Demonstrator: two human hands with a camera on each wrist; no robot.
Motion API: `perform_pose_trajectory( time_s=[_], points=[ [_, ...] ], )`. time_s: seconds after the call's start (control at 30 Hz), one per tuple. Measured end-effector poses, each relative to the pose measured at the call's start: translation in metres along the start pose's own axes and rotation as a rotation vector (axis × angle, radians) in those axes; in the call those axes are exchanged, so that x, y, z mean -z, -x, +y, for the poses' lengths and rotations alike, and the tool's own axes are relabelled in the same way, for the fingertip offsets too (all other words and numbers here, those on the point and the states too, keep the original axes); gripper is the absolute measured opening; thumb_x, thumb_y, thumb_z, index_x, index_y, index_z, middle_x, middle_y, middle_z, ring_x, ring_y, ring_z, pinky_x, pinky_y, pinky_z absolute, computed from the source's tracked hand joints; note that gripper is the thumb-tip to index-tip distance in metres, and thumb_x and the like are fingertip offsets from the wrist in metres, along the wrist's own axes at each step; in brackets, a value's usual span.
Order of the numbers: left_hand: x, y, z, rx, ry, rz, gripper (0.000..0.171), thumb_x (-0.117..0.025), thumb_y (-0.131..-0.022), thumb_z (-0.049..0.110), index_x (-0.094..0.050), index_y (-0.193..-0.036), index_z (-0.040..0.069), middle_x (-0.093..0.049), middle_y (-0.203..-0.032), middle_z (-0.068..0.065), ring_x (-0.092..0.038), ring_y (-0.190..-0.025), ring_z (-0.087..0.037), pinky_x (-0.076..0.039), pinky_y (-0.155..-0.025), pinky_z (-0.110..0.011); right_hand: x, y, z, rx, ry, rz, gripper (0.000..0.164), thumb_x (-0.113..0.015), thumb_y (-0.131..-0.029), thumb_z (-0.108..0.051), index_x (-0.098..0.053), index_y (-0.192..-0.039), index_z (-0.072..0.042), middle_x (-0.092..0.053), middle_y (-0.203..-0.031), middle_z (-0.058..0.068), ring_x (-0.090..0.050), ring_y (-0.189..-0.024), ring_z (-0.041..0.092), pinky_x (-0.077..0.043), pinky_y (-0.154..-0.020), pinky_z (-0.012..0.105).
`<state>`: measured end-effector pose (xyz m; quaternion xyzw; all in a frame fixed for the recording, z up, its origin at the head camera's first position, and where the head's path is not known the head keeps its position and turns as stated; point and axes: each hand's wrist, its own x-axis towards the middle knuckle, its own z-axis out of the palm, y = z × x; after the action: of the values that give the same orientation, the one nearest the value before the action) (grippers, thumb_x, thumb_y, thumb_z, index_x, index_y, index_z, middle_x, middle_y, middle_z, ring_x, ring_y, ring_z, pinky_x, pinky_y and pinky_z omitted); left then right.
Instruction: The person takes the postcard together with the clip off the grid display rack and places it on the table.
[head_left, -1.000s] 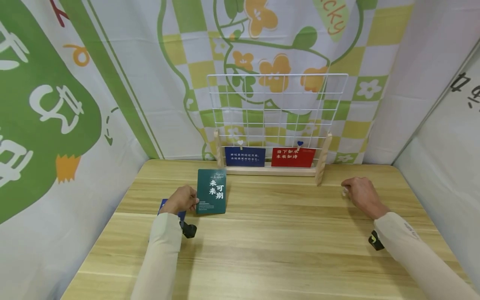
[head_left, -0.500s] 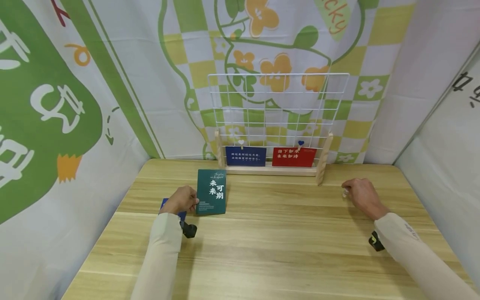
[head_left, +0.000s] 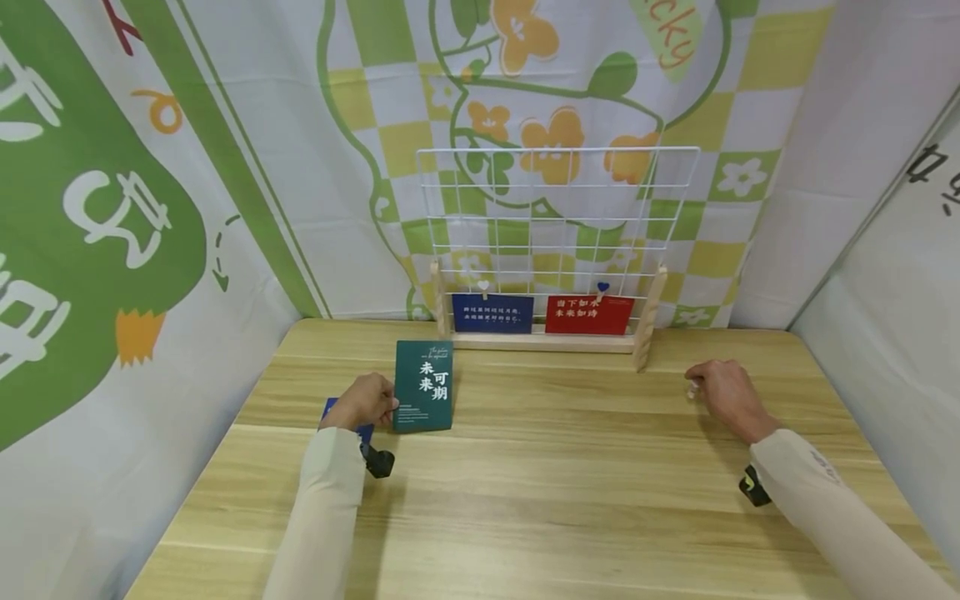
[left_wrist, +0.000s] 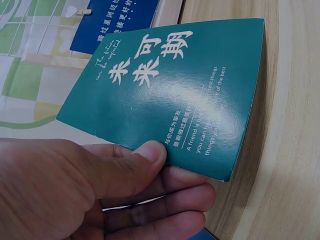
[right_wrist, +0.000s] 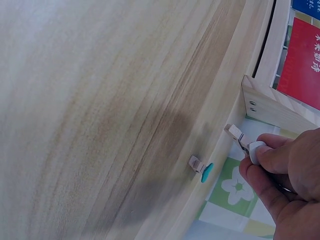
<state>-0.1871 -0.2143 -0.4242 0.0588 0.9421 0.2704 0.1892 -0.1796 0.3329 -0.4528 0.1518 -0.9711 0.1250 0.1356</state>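
My left hand (head_left: 363, 400) pinches a green card (left_wrist: 170, 95) with white lettering by its edge, thumb on the printed face and fingers behind. The card is raised at a tilt over the table, left of the rack. Partly hidden under my left wrist lies a blue card (head_left: 365, 432). Over at the right, my right hand (right_wrist: 295, 175) pinches a small wooden clothespin (right_wrist: 236, 135) by its white decorated end, the clip end pointing away from the fingers. Close by on the table lies another clothespin (right_wrist: 197, 164) with a teal decoration.
A white wire grid rack (head_left: 555, 218) on wooden feet stands at the table's back. Clipped low on it are a blue card (head_left: 492, 315) with a white heart clothespin and a red card (head_left: 588, 315) with a blue heart one. Patterned cloth hangs behind the wooden table (head_left: 555, 500).
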Motion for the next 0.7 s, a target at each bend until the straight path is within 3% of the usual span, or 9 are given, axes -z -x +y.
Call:
perform_pose_trajectory(
  time_s=[0.7],
  points=[
    [-0.0029,-0.0010,-0.0036,-0.001,-0.035,-0.016,0.019,-0.051,-0.092,0.002,-0.061,-0.077,-0.004,-0.065,-0.071,-0.015,-0.061,-0.062,-0.020,-0.048,-0.054,-0.025,-0.0045,0.0022,-0.0002,-0.028,-0.003,-0.033,0.020,-0.056,-0.079,0.009,-0.071,-0.090,0.002,-0.069,-0.094,0.021,-0.065,-0.083,0.039,-0.052,-0.071,0.048]
  ],
)
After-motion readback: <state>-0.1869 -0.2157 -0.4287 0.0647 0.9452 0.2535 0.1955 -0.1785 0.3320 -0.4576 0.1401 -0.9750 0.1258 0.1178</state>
